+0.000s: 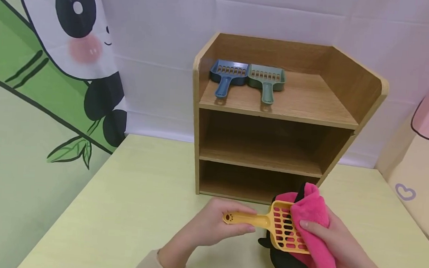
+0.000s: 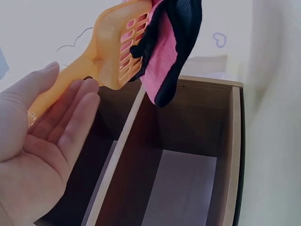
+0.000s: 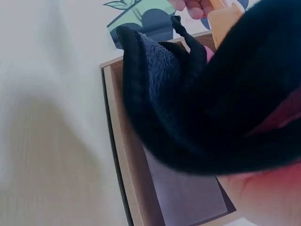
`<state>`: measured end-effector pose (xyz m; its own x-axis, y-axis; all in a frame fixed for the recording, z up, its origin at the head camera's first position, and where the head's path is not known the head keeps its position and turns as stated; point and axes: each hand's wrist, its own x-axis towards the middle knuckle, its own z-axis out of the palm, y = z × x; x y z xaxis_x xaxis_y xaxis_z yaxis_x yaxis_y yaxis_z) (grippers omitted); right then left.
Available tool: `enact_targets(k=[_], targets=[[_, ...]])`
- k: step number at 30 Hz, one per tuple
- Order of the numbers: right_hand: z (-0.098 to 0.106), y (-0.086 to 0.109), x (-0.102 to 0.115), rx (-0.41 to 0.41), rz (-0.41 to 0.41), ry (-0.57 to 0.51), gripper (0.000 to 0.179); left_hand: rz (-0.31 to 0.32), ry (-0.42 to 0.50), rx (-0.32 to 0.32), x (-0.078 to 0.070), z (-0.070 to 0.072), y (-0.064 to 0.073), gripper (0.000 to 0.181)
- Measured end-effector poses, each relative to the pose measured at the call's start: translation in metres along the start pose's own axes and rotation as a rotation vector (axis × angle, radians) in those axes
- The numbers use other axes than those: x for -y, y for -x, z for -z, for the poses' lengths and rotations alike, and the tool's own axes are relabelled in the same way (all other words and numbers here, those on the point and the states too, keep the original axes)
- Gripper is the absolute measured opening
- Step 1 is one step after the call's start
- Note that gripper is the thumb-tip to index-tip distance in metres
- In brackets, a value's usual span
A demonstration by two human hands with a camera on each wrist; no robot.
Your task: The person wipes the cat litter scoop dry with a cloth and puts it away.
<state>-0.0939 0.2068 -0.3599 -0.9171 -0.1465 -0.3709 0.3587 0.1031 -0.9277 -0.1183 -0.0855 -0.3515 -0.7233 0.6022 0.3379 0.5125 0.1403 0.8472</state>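
A yellow slotted litter scoop [image 1: 280, 228] is held level above the table, its handle pointing left. My left hand [image 1: 218, 222] pinches that handle between thumb and fingers. On the scoop's right side, my right hand [image 1: 334, 244] grips a pink and black cloth [image 1: 313, 209], the thumb pressing it against the scoop's face. More of the cloth hangs behind and below the scoop, its pink showing through the slots. In the left wrist view the scoop [image 2: 110, 44] meets the cloth [image 2: 167, 52]. Dark cloth [image 3: 188, 108] hides most of the right hand in the right wrist view.
A wooden shelf unit [image 1: 260, 165] stands at the back of the table [image 1: 133, 194]. On its top board lie a blue litter scoop [image 1: 227, 75] and a green litter scoop [image 1: 267, 80], side by side at the left. A printed curtain [image 1: 160, 57] hangs behind.
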Motion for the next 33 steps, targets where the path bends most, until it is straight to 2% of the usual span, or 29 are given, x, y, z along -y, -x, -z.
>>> enact_targets(k=[3, 5, 9, 12, 15, 20, 24, 27, 31, 33], targets=[[-0.005, -0.002, -0.001, -0.039, 0.015, 0.045, 0.066, 0.041, -0.015, 0.015, 0.001, -0.002, -0.001, 0.033], [-0.009, -0.003, -0.001, -0.091, 0.013, 0.078, 0.066, 0.046, -0.029, 0.018, 0.001, -0.004, -0.001, 0.033], [-0.012, -0.005, -0.002, -0.181, 0.027, 0.148, 0.066, -0.026, -0.078, 0.018, 0.002, -0.006, -0.001, 0.029], [-0.013, -0.005, -0.002, -0.226, 0.101, 0.251, 0.067, -0.070, -0.120, 0.021, 0.003, -0.006, -0.001, 0.027], [-0.011, -0.006, -0.003, -0.237, 0.230, 0.387, 0.062, -0.087, -0.156, 0.027, 0.002, -0.004, 0.000, 0.027], [-0.008, -0.006, -0.005, -0.178, 0.436, 0.583, 0.049, -0.094, -0.184, 0.053, -0.001, 0.000, 0.002, 0.026], [-0.006, -0.005, -0.002, -0.144, 0.577, 0.726, 0.046, -0.109, -0.199, 0.078, -0.002, 0.004, 0.003, 0.025], [-0.008, -0.005, 0.004, -0.070, 0.654, 0.802, 0.045, -0.124, -0.210, 0.097, -0.001, 0.005, 0.002, 0.024], [-0.017, -0.006, 0.015, 0.066, 0.702, 0.853, 0.043, -0.133, -0.224, 0.121, 0.000, 0.005, 0.003, 0.023], [-0.023, -0.006, 0.019, 0.086, 0.745, 0.909, 0.046, -0.143, -0.242, 0.132, 0.000, 0.003, 0.003, 0.023]])
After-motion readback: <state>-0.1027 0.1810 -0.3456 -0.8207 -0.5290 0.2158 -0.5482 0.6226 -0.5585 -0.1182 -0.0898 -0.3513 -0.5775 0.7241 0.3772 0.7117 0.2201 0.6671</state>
